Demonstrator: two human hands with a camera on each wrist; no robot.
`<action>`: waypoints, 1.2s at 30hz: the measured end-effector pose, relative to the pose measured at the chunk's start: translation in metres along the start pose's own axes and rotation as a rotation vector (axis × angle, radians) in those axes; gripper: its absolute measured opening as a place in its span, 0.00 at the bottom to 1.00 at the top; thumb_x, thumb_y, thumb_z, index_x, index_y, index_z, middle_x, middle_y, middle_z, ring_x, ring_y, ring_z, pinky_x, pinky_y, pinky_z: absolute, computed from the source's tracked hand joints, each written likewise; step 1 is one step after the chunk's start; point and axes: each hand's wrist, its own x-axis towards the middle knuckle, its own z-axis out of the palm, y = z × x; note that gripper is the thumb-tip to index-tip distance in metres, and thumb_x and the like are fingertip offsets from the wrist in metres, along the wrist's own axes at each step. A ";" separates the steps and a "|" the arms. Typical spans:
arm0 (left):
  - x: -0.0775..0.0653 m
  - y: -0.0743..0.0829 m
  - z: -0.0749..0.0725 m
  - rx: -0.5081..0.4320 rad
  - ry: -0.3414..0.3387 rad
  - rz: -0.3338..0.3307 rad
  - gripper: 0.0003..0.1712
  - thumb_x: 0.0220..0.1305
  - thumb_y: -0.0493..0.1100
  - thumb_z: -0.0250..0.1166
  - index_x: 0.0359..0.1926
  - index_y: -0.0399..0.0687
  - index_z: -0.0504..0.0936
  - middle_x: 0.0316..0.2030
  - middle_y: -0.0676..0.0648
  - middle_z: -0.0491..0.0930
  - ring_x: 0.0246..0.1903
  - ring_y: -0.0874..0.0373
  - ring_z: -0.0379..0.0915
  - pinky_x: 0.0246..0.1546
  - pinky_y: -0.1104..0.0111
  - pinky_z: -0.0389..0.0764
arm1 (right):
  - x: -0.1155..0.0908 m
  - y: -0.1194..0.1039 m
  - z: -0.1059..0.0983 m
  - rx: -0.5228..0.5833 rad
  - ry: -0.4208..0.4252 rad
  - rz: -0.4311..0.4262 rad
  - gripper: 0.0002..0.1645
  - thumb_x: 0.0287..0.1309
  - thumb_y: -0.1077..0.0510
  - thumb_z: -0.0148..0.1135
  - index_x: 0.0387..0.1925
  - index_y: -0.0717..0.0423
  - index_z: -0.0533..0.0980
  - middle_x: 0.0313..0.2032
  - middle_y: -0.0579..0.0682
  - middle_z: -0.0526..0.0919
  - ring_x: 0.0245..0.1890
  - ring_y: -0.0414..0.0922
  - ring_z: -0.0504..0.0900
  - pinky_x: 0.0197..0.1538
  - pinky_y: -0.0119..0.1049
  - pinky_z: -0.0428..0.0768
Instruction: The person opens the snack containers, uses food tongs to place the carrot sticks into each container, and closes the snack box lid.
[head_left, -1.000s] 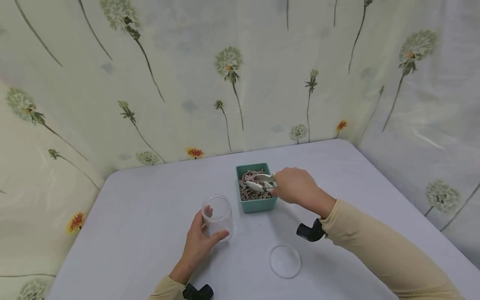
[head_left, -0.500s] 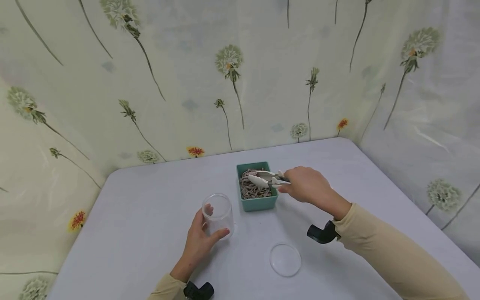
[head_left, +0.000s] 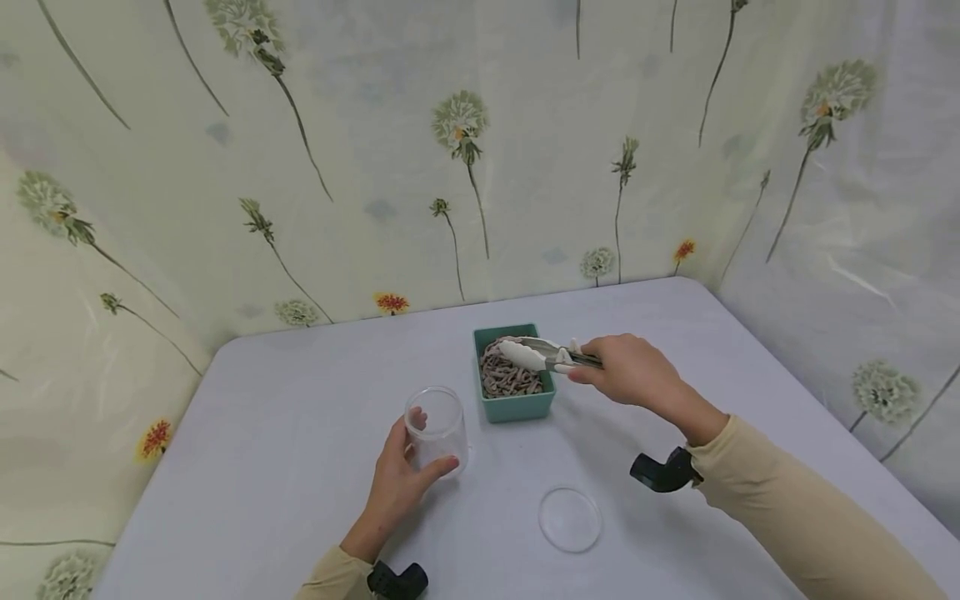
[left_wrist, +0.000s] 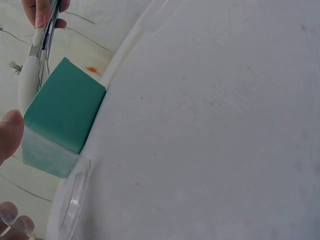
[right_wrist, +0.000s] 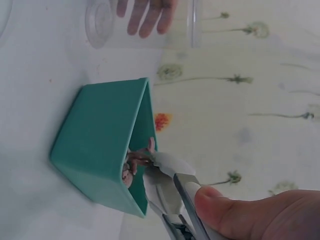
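Observation:
My right hand (head_left: 633, 371) grips metal tongs (head_left: 555, 358) with white tips, tilted over a teal rectangular tub (head_left: 519, 408). Brownish-grey, finger-thin strips (head_left: 506, 382) fill much of that tub. In the right wrist view the tong tips are close together at the tub's mouth, and a few strips (right_wrist: 140, 159) show at them; whether these are pinched firmly I cannot tell. To the left, my left hand (head_left: 396, 483) holds a clear cylindrical jar (head_left: 441, 450), thumb on the near side and fingers round the far side. The jar has no lid on and no strips show inside.
A clear round lid (head_left: 570, 520) lies on the white-covered table (head_left: 300, 433), in front of the tub and right of the jar. Dandelion-patterned sheeting (head_left: 525, 167) rises behind the table and at both sides. Black wrist mounts (head_left: 663, 472) project below the forearms.
My right hand has drawn back to the right with the tongs, whose tips have come closer together and risen from among the strips. The left hand and jar have stayed in place.

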 end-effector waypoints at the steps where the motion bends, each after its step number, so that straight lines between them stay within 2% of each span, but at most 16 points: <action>1: 0.000 0.000 0.000 -0.001 -0.002 -0.002 0.52 0.50 0.47 0.78 0.71 0.42 0.59 0.67 0.39 0.68 0.68 0.39 0.64 0.68 0.45 0.69 | 0.000 0.001 0.000 0.007 -0.001 -0.001 0.18 0.63 0.47 0.63 0.43 0.58 0.82 0.24 0.46 0.77 0.21 0.41 0.70 0.23 0.30 0.65; 5: 0.001 0.001 -0.001 -0.010 -0.011 0.003 0.52 0.50 0.47 0.78 0.71 0.42 0.59 0.67 0.39 0.68 0.69 0.40 0.63 0.69 0.45 0.69 | -0.003 0.003 -0.002 0.029 0.000 -0.002 0.22 0.63 0.47 0.63 0.48 0.61 0.81 0.28 0.49 0.80 0.23 0.42 0.71 0.24 0.30 0.66; 9: 0.003 0.002 -0.002 -0.039 -0.035 0.022 0.52 0.51 0.47 0.78 0.72 0.43 0.58 0.69 0.39 0.67 0.71 0.41 0.61 0.71 0.47 0.67 | -0.009 0.003 -0.006 0.061 0.015 -0.013 0.27 0.63 0.48 0.63 0.55 0.63 0.78 0.36 0.52 0.84 0.24 0.42 0.71 0.25 0.30 0.67; 16: 0.004 0.004 -0.003 -0.053 -0.043 0.016 0.53 0.51 0.48 0.77 0.72 0.45 0.58 0.69 0.40 0.67 0.71 0.42 0.61 0.71 0.47 0.67 | -0.020 -0.007 -0.017 0.133 0.037 -0.069 0.29 0.62 0.48 0.64 0.58 0.63 0.77 0.29 0.49 0.82 0.20 0.40 0.65 0.23 0.30 0.62; 22: 0.003 0.003 -0.003 -0.060 -0.036 -0.002 0.53 0.50 0.48 0.78 0.72 0.44 0.58 0.68 0.40 0.67 0.71 0.42 0.61 0.71 0.47 0.67 | -0.028 -0.019 -0.022 0.189 0.016 -0.103 0.31 0.62 0.47 0.65 0.59 0.63 0.76 0.44 0.55 0.87 0.23 0.41 0.68 0.25 0.31 0.68; 24: 0.002 0.004 -0.003 -0.059 -0.036 0.001 0.53 0.50 0.48 0.78 0.72 0.45 0.58 0.69 0.40 0.67 0.71 0.42 0.61 0.71 0.46 0.67 | -0.030 -0.024 -0.022 0.218 0.000 -0.120 0.31 0.61 0.47 0.65 0.59 0.63 0.76 0.46 0.55 0.86 0.24 0.41 0.69 0.26 0.32 0.69; 31: 0.002 0.002 -0.002 -0.075 -0.041 -0.001 0.53 0.51 0.48 0.77 0.73 0.46 0.57 0.69 0.41 0.66 0.71 0.43 0.61 0.72 0.46 0.66 | -0.037 -0.036 -0.023 0.322 -0.070 -0.164 0.29 0.60 0.46 0.67 0.58 0.59 0.78 0.34 0.47 0.83 0.21 0.40 0.65 0.22 0.30 0.66; 36: 0.001 0.002 -0.002 -0.085 -0.043 -0.009 0.54 0.51 0.47 0.77 0.73 0.46 0.56 0.70 0.41 0.66 0.71 0.43 0.61 0.72 0.46 0.65 | -0.039 -0.044 -0.021 0.341 -0.122 -0.207 0.30 0.61 0.46 0.66 0.58 0.59 0.78 0.36 0.47 0.83 0.20 0.39 0.61 0.22 0.30 0.63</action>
